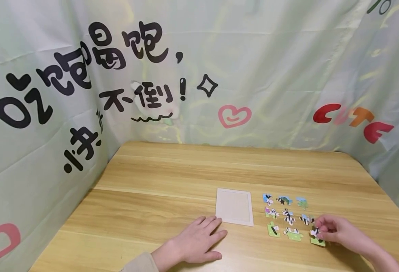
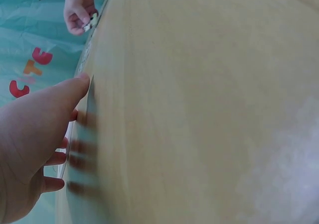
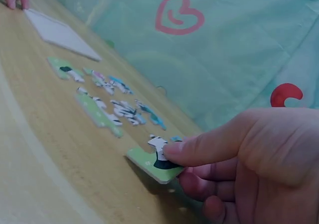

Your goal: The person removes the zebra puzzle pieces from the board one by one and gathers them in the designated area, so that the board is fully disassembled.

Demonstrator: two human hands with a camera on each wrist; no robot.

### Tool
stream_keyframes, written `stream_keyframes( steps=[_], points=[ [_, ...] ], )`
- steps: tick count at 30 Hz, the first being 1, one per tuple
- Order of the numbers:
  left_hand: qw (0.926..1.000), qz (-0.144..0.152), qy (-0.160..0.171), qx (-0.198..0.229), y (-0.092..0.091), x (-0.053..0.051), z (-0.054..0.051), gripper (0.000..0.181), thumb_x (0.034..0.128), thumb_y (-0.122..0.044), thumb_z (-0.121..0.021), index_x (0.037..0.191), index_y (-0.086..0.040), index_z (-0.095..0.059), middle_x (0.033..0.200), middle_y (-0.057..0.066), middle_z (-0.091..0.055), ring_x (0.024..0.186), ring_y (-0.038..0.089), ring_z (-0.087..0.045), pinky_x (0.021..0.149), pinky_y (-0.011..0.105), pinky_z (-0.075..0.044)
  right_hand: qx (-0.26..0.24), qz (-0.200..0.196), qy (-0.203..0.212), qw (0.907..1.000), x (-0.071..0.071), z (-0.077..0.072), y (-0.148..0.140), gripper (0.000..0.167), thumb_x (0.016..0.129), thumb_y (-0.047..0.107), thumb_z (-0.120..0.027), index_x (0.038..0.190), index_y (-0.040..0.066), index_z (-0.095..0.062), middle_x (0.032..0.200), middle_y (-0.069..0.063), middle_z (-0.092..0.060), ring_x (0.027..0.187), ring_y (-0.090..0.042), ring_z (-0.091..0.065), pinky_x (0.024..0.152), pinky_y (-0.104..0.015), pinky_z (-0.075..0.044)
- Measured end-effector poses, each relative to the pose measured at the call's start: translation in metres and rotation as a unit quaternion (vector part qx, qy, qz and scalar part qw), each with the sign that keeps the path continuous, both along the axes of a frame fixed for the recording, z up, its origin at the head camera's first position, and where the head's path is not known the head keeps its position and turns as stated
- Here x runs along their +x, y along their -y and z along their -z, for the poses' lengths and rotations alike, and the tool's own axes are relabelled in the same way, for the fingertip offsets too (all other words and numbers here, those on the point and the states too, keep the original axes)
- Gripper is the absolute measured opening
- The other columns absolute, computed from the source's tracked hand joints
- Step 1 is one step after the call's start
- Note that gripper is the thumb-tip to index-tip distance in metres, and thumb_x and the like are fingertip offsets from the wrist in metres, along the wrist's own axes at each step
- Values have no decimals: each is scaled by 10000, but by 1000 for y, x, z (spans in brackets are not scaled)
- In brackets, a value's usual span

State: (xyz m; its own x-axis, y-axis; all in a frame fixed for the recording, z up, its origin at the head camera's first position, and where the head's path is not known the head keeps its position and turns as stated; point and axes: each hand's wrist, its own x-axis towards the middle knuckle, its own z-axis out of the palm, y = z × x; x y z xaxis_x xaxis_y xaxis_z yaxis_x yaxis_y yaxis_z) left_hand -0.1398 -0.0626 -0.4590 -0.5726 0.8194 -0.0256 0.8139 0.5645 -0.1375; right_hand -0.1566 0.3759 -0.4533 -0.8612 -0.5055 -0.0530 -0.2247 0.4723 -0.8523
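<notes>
My right hand [image 1: 339, 231] pinches a green, black and white jigsaw puzzle piece [image 3: 158, 158] between thumb and fingers; in the right wrist view it is tilted, one edge near the table. Several other puzzle pieces [image 1: 289, 217] lie spaced apart in rough rows to its left, printed in green, blue, black and white. A pale square puzzle tray [image 1: 234, 207] lies flat beside them, with nothing inside its border. My left hand [image 1: 197, 240] rests on the table with fingers spread, its fingertips at the tray's near left corner.
The wooden table [image 1: 151, 173] has rounded far corners. A light curtain [image 1: 270, 68] with printed characters, hearts and coloured letters hangs behind it and along its sides.
</notes>
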Motion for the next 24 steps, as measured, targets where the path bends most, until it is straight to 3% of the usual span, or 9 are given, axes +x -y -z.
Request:
stream_keyframes(
  steps=[6, 10, 19, 24],
  points=[
    [10000, 13, -73, -15, 0, 0, 0, 634, 934, -603, -252, 1427, -220, -361, 1467, 100, -310, 1333, 242, -294, 1047, 419, -302, 962, 599, -64, 9935, 3, -1, 7, 170, 860, 110, -642, 908, -26, -550, 749, 46, -519, 629, 5, -438, 487, -224, -395],
    [9999, 28, -119, -35, -1, 0, 0, 637, 932, -606, -252, 1427, -221, -363, 1467, 101, -312, 1331, 242, -298, 1046, 417, -304, 1271, 783, -165, 9887, 3, 0, 10, 190, 850, 140, -660, 901, -16, -563, 755, 11, -508, 667, 8, -433, 552, -211, -391],
    [9997, 69, -223, -32, 0, -1, 3, 640, 930, -611, -250, 1424, -221, -366, 1462, 100, -320, 1326, 242, -306, 1043, 416, -309, 1243, 602, -894, 9864, 8, 4, 12, 240, 775, 98, -728, 904, -5, -555, 764, 55, -483, 659, 16, -416, 539, -217, -382],
    [9997, 72, -220, -17, -1, 0, 3, 638, 930, -608, -260, 1423, -217, -367, 1461, 102, -320, 1326, 244, -306, 1044, 418, -309, 1150, 275, -964, 9883, 8, 4, 10, 301, 726, 68, -754, 915, -25, -540, 778, 33, -471, 662, 4, -395, 534, -231, -363]
  ],
)
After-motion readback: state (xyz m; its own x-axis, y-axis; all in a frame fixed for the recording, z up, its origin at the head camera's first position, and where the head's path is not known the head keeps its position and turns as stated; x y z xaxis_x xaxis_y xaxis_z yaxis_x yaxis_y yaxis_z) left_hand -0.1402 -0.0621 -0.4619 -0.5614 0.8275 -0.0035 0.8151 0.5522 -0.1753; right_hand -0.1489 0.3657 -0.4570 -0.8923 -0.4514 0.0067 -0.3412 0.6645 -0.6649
